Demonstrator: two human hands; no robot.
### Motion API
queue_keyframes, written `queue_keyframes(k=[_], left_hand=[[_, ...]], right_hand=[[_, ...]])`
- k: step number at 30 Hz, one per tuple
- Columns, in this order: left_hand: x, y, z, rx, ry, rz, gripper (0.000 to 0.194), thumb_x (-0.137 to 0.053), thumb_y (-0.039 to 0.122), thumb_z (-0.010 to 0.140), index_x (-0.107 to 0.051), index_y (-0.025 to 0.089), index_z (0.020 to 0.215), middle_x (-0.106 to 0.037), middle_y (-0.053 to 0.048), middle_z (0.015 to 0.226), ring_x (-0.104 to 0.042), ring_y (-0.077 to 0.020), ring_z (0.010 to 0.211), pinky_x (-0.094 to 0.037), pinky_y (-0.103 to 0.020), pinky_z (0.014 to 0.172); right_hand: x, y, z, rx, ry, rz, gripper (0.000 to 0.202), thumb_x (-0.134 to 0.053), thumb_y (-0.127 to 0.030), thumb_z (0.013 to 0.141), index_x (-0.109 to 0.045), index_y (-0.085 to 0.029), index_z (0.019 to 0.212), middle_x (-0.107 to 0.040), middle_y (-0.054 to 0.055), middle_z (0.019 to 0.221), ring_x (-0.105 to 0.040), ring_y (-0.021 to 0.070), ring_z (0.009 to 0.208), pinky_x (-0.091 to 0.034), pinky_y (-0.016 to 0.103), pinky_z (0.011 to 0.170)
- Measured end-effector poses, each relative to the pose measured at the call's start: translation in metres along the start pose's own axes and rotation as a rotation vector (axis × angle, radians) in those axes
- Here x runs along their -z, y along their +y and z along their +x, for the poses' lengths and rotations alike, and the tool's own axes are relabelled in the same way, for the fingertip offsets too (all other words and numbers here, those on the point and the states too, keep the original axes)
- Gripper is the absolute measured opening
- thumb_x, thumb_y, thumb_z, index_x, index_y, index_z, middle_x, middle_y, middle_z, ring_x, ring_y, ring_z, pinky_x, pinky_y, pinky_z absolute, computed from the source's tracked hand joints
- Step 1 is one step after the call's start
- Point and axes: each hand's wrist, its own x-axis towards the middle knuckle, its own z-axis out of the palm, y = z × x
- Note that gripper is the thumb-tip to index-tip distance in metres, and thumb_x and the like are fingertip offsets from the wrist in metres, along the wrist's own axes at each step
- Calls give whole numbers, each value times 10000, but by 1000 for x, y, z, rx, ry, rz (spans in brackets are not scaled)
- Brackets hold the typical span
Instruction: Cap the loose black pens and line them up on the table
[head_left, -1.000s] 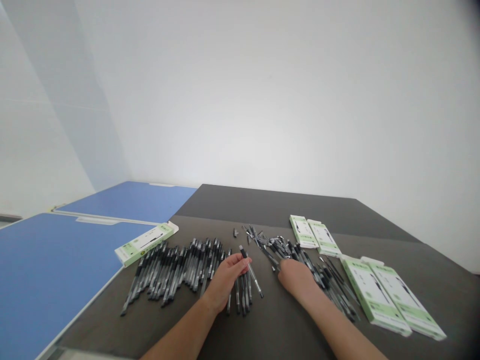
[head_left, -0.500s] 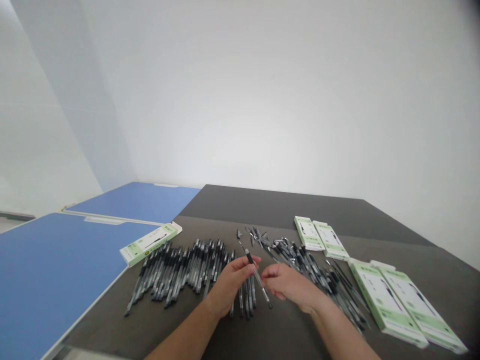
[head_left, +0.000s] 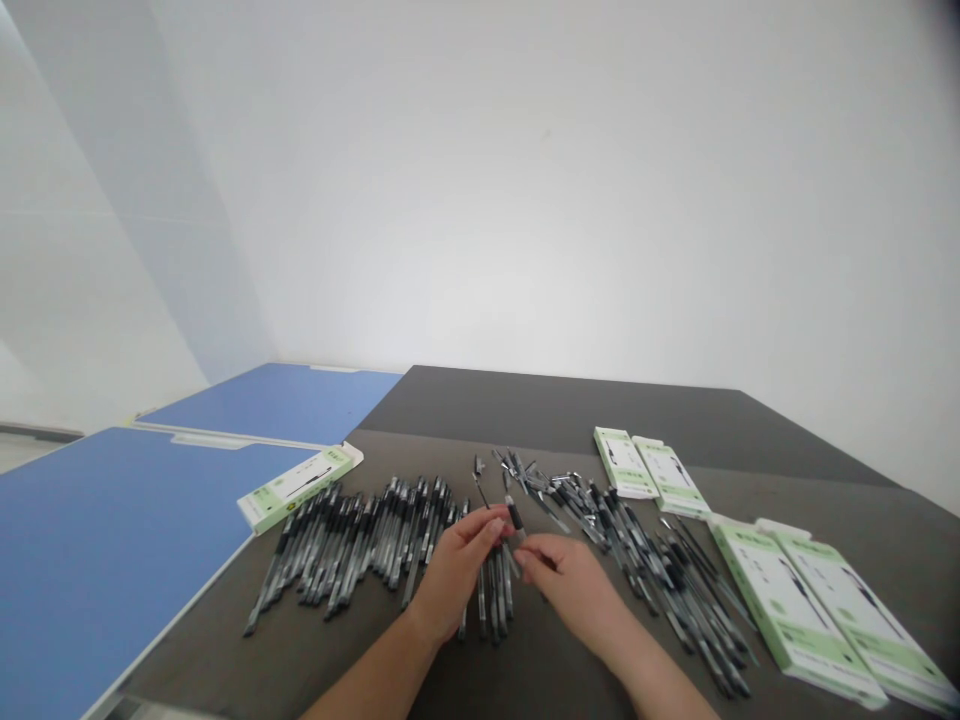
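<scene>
Glossy clear plastic pens (head_left: 386,545), smooth card boxes (head_left: 795,605), matt tabletop (head_left: 502,680)

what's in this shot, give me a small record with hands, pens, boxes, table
left hand: fingers pinched, thin dark rod rising from them
right hand: pinching a pen, close beside left hand
left pens: spread in a row
right pens: loose pile
left box: one, green and white
right boxes: four, green and white
table: dark
</scene>
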Motion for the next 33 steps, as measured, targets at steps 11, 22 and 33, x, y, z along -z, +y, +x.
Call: queue_keyframes(k=[11,22,33], left_hand=[[23,4,12,-151,352,-276,253,-670,232,695,-677,200,946,-662,-39,1064,-611,-122,938,-464,-197,811],[22,3,9,-152,332,-194,277,-653,252,715,-665,194,985,-637,-59,1123,-601,-160,983,-459,-245,850],[20,6,7,-177,339,-89,296,-655,281,705,-670,186,985,-642,-76,1119,-611,-198,976,-447,-305,875]], right_hand=[[-1,6,-8,4,-89,-232,241,-484,-314,788,-660,-223,649,-646,-12,629,-542,129,593,-275,218,529],[-3,1,-8,1,-93,-354,221,-500,-293,789,-678,-237,670,-679,1,676,-587,144,650,-291,228,558],[-6,5,-8,-6,-91,-420,209,-504,-296,796,-681,-250,694,-687,-3,710,-609,153,691,-312,233,580]])
